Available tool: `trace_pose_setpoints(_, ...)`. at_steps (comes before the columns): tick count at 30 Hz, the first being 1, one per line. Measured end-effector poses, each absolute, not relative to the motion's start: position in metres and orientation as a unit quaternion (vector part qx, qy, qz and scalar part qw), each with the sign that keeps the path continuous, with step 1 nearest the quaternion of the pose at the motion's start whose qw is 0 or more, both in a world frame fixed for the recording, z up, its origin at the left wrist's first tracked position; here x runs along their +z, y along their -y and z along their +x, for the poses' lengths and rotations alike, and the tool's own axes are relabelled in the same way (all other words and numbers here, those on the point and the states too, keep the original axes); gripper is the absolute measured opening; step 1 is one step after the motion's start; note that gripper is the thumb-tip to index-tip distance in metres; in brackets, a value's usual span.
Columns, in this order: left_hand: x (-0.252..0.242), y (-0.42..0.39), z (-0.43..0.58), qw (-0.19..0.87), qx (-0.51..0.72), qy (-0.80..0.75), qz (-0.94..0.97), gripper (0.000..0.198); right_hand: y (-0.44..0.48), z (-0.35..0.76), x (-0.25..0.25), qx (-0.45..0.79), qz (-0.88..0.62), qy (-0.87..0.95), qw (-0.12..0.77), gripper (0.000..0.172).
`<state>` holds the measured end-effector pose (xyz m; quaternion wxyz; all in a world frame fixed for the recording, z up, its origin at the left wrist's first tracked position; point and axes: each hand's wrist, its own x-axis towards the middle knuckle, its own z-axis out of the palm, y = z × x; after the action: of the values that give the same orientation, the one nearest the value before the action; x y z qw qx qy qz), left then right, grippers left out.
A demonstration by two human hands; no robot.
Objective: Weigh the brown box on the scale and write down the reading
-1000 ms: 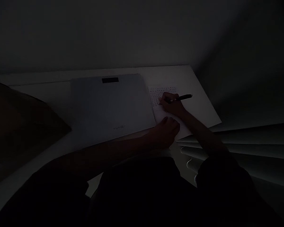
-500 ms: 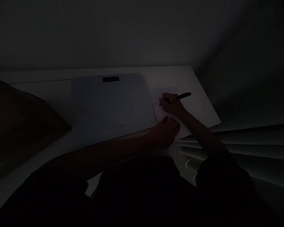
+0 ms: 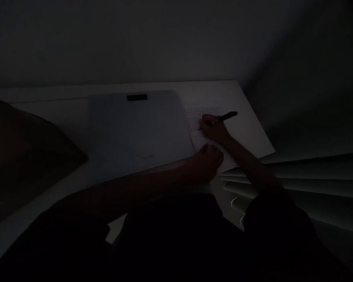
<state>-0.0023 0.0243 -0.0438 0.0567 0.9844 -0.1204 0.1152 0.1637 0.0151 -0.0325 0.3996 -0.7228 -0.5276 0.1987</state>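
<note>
The scene is very dark. My right hand (image 3: 213,128) grips a dark pen (image 3: 226,116), its tip down on a sheet of paper (image 3: 206,111) printed with rows of small marks. The pen's back end points up and to the right. My left hand (image 3: 205,163) rests with fingers curled on the lower part of the same paper, just below my right hand. Nothing shows inside its fingers.
A closed grey laptop (image 3: 137,129) lies left of the paper on a pale desk (image 3: 247,129). A dark shape (image 3: 26,152) sits at the far left. Slatted blinds (image 3: 306,176) run along the right. A wall rises behind the desk.
The pen's back end has tilted slightly upward; my right hand shifted a touch on the paper. My left hand has stayed put.
</note>
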Motion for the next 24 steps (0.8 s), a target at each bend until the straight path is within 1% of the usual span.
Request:
trace_pose_setpoints(8, -0.0331, -0.0254, -0.0036, 0.069, 0.063, 0.122, 0.988, 0.040, -0.0152, 0.1664, -0.0379, 0.183, -0.728, 0.538, 0.383, 0.036)
trace_pose_setpoints(14, -0.0366, -0.0258, -0.0044, 0.056, 0.068, 0.124, 0.988, 0.044, -0.0133, 0.1645, -0.0333, 0.208, -0.731, 0.513, 0.400, 0.040)
trace_pose_setpoints(17, -0.0371, -0.0257, -0.0047, 0.057, 0.079, 0.127, 0.987, 0.042, -0.0140, 0.1642, -0.0339, 0.195, -0.729, 0.519, 0.401, 0.041)
trace_pose_setpoints(24, -0.0423, -0.0259, -0.0029, 0.064, 0.103, 0.123, 0.985, 0.042, -0.0157, 0.1658, -0.0362, 0.172, -0.730, 0.530, 0.396, 0.038)
